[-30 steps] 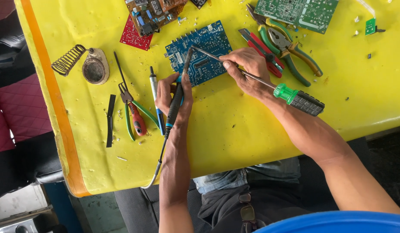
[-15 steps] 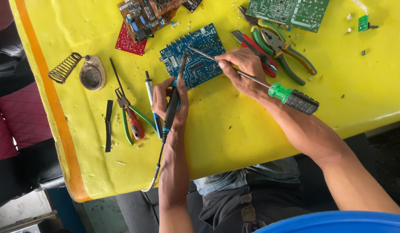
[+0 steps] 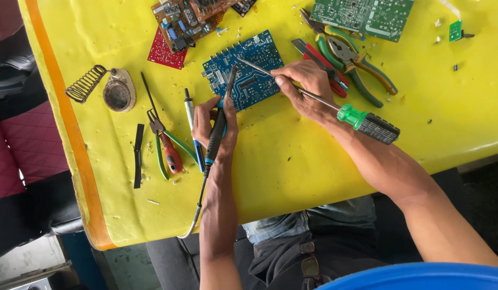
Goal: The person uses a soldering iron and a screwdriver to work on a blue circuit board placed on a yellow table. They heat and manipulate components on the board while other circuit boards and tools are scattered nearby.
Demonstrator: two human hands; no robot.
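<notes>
A blue circuit board (image 3: 254, 59) lies on the yellow table (image 3: 292, 166). My left hand (image 3: 214, 126) grips a black soldering iron (image 3: 219, 126) whose tip rests on the blue board. My right hand (image 3: 305, 88) holds a long screwdriver (image 3: 356, 118) by its metal shaft; its tip points at the board and its green and black handle sticks out to the right over my forearm.
Red and green pliers (image 3: 168, 150) and a pen-like tool (image 3: 191, 115) lie left of my left hand. A coil stand with a round tin (image 3: 117, 94) sits further left. More pliers (image 3: 351, 59), a green board (image 3: 367, 13), a red board (image 3: 165, 51) and a brown board (image 3: 184, 19) lie at the far side.
Both hands and tools stay on the blue board in much the same pose; the view has shifted slightly.
</notes>
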